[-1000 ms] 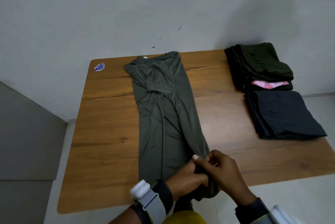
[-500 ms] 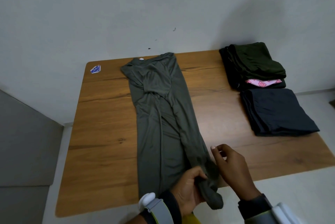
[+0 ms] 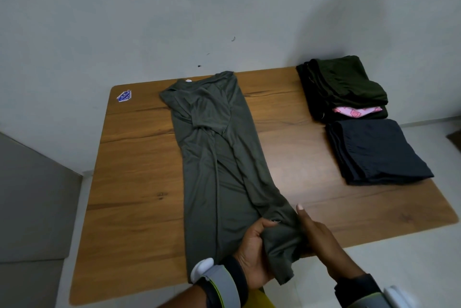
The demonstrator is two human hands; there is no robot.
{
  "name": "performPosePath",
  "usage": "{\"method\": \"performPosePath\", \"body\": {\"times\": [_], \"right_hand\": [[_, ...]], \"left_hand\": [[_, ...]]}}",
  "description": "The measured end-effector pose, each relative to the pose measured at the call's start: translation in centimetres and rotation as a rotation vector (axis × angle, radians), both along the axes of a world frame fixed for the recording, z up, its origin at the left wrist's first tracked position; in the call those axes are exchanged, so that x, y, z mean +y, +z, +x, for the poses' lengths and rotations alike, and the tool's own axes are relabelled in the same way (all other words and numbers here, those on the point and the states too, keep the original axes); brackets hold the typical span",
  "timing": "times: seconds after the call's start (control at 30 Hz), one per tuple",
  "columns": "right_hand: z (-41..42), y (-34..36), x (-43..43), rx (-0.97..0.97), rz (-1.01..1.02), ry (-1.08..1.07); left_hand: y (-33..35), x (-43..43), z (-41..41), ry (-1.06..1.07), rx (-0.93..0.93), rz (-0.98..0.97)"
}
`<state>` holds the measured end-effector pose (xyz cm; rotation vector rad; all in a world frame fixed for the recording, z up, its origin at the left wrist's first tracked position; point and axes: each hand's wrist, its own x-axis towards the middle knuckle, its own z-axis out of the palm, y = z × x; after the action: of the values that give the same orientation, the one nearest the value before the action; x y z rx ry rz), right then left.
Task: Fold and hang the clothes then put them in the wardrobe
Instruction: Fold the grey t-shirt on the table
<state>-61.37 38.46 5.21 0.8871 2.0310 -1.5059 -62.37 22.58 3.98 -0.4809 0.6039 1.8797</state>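
Note:
A long grey-green shirt (image 3: 214, 158) lies lengthwise down the middle of the wooden table (image 3: 134, 183), folded into a narrow strip with its collar at the far edge. Its bottom hem hangs over the near edge. My left hand (image 3: 252, 253) grips the bunched hem from the left, thumb on top of the cloth. My right hand (image 3: 316, 235) lies against the hem's right side with fingers straight along the fabric.
A stack of folded dark green and black clothes (image 3: 346, 88) with a pink piece in it sits at the table's far right. A folded dark navy garment (image 3: 379, 153) lies in front of it. A blue sticker (image 3: 124, 95) marks the far left corner.
My left hand has kept its hold on the hem. My right hand has come down from a raised position and now lies flat against the hem's right side.

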Motion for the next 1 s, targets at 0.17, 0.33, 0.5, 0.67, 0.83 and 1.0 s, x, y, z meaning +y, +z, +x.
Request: {"method": "performPosePath", "body": {"times": [0.17,0.33,0.5,0.67,0.83,1.0], "right_hand": [[1.5,0.1,0.8,0.000,-0.067,0.041],[3.2,-0.5,1.3,-0.082,-0.084,-0.012],[3.8,-0.7,1.2,-0.103,0.036,0.003],[3.6,-0.2,1.5,-0.285,0.175,0.258],[3.6,-0.4,1.2,-0.308,0.265,0.539],[1.5,1.2,1.2,-0.508,0.428,0.617]], "left_hand": [[-1.2,0.5,0.4,-0.054,-0.033,-0.085],[-2.8,1.1,1.8,-0.185,0.026,-0.464],[-4.0,0.6,4.0,-0.177,-0.013,-0.611],[-3.7,0.5,5.0,-0.217,-0.105,-0.505],[-3.5,-0.7,4.6,-0.449,0.177,-0.527],[-1.4,-1.8,2.7,-0.501,0.363,-0.599]]}}
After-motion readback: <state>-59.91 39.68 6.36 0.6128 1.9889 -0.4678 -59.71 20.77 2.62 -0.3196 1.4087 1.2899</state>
